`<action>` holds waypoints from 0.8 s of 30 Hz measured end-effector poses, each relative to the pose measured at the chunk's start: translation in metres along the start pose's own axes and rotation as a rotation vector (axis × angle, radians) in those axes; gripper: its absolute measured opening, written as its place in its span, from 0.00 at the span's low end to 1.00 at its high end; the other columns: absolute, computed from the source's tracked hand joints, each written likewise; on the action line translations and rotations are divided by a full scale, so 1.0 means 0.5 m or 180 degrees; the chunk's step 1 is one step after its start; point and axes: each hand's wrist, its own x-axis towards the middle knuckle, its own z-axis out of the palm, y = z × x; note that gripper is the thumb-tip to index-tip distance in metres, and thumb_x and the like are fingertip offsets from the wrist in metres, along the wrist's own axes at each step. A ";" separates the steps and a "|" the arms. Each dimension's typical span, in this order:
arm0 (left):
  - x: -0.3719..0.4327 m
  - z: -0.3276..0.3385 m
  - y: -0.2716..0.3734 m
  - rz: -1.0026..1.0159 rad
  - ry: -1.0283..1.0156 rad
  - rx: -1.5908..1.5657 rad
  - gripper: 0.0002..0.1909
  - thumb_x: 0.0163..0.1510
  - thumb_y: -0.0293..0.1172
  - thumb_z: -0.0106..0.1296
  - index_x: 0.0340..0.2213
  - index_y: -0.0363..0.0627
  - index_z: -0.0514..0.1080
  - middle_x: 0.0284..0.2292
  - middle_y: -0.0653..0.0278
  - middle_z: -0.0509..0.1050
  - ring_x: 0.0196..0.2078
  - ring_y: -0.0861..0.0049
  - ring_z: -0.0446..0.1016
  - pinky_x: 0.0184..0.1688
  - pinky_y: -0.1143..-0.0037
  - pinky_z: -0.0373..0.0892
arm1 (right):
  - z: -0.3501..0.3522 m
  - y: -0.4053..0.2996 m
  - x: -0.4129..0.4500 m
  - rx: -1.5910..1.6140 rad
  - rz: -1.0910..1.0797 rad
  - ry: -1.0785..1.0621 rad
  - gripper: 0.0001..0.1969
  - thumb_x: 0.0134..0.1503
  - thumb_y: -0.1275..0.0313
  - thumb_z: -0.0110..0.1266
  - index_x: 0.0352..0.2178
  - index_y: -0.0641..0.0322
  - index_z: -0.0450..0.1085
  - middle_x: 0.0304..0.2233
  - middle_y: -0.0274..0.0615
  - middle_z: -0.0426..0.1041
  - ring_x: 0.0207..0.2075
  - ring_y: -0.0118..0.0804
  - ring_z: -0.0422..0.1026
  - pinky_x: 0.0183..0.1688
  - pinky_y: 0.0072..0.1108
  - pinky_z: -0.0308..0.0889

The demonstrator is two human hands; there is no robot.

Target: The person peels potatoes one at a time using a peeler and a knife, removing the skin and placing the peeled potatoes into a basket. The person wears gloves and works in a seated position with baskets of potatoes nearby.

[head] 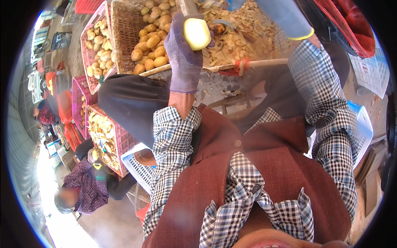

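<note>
My left hand [184, 52], in a purple knit glove, grips a peeled pale-yellow potato [196, 34] over the front of the crates. Up at the top edge is my right hand [279, 15], in a light blue-grey glove with a yellow cuff; its fingers are mostly cut off by the frame. Below it, potato peelings [257, 40] fill a crate. Among them lie a brown potato [219, 29] and a curved metal blade [225, 23]. Left of the peelings, a crate [125, 40] holds many potatoes [153, 42]. A wooden board [187, 6] separates the two heaps.
A pink crate [88, 74] of potatoes stands at the left, with another crate of peelings [102, 133] below it. A co-worker [90, 183] sits there holding a potato. Red mesh [356, 28] and a white crate [370, 66] are at the right.
</note>
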 end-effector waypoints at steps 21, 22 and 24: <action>0.025 0.002 0.010 -0.1359 -0.0088 -0.1970 0.19 0.64 0.46 0.49 0.43 0.42 0.70 0.28 0.56 0.75 0.26 0.66 0.75 0.22 0.70 0.67 | 0.005 0.014 -0.003 0.0818 0.0332 -0.0198 0.06 0.61 0.72 0.60 0.35 0.65 0.74 0.27 0.36 0.76 0.25 0.25 0.76 0.28 0.15 0.70; 0.023 0.005 0.010 -0.1317 0.0003 -0.1968 0.18 0.64 0.46 0.49 0.42 0.41 0.70 0.28 0.56 0.75 0.26 0.66 0.75 0.22 0.70 0.67 | 0.010 0.021 -0.011 0.0811 0.0558 -0.0377 0.06 0.61 0.72 0.60 0.35 0.65 0.74 0.27 0.37 0.76 0.25 0.25 0.75 0.28 0.14 0.70; 0.018 0.014 0.012 -0.1242 0.0183 -0.1952 0.18 0.64 0.45 0.49 0.42 0.41 0.71 0.28 0.56 0.75 0.27 0.66 0.76 0.22 0.71 0.67 | 0.026 0.030 -0.009 0.0925 0.0858 -0.0821 0.07 0.60 0.72 0.61 0.37 0.66 0.74 0.28 0.35 0.76 0.26 0.25 0.75 0.29 0.14 0.70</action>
